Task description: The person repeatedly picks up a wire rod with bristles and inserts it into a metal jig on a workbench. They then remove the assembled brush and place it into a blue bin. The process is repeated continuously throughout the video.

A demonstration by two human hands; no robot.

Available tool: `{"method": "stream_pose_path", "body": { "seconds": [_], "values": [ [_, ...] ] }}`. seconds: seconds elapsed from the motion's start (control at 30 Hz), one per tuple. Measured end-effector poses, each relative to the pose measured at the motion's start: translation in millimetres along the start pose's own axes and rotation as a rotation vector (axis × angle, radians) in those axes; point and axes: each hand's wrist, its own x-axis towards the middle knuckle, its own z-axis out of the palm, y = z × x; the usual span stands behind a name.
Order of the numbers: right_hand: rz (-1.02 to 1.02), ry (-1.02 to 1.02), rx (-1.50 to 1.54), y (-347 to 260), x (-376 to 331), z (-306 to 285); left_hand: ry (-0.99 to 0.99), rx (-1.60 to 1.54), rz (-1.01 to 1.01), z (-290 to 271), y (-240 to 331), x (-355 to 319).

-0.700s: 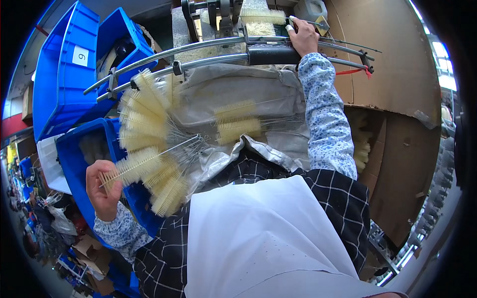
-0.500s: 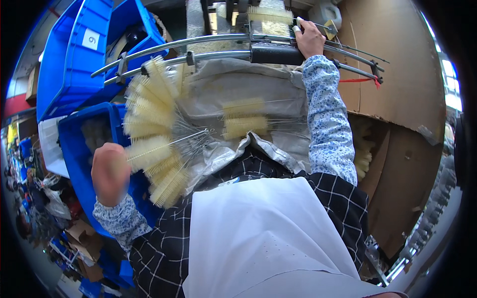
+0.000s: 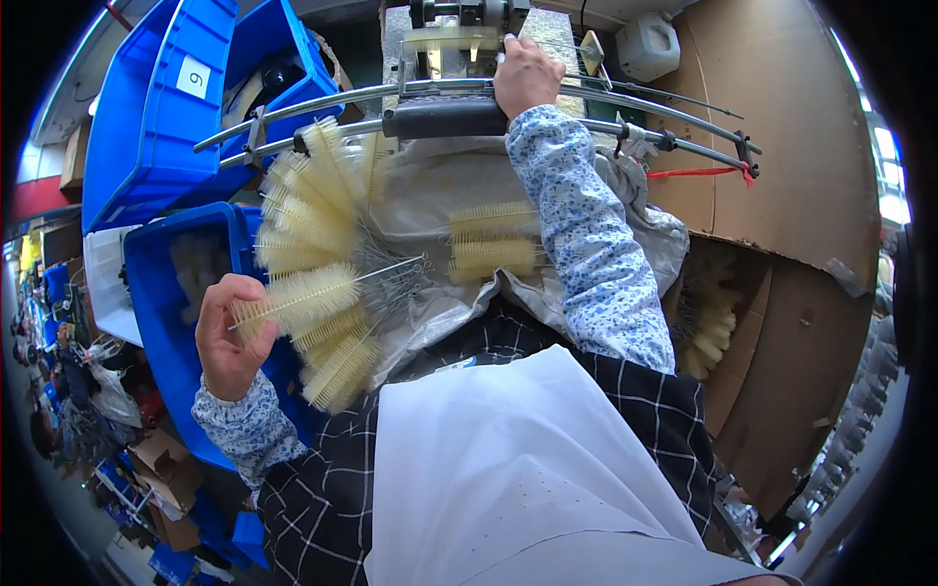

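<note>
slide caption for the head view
Left hand holds a pale bristle brush, right hand by metal rails, blue bins at left.

Holds right hand (image 3: 529, 73) far forward with back uppermost, and left hand (image 3: 231, 337) out sideways with fingers (image 3: 237, 288) curled toward thumb (image 3: 262, 339).

"What's in your left fingers (image 3: 234, 286)?"

"A cream-bristled brush (image 3: 315, 296), its tip pinched between them, the bare wire stem slanting away rightward to a small loop."

"And beside your right fingers (image 3: 517, 51)?"

"A second brush (image 3: 440, 41), blurred, lying level just left of them; you can't tell whether they touch it. Nearer you, a dark bar (image 3: 440, 118) lies level."
</note>
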Motion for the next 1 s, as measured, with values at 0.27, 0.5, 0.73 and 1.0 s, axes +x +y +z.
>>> {"method": "stream_pose_path", "body": {
  "seconds": [0.27, 0.5, 0.73, 1.0],
  "values": [
    [-0.006, -0.093, -0.109, 58, 5, -18, 0.066, -0.027, 0.016, -3, -1, -1],
    [0.011, -0.165, 0.09, 163, 25, -24, 0.119, -0.047, 0.047, -5, -4, -6],
    [-0.275, -0.369, 0.036, 210, 67, -23, -0.057, -0.154, -0.042, 9, -1, 21],
    [-0.242, -0.724, 0.47, 161, -15, -165, -0.158, -0.282, 0.016, 36, -12, 50]
  ]
}}
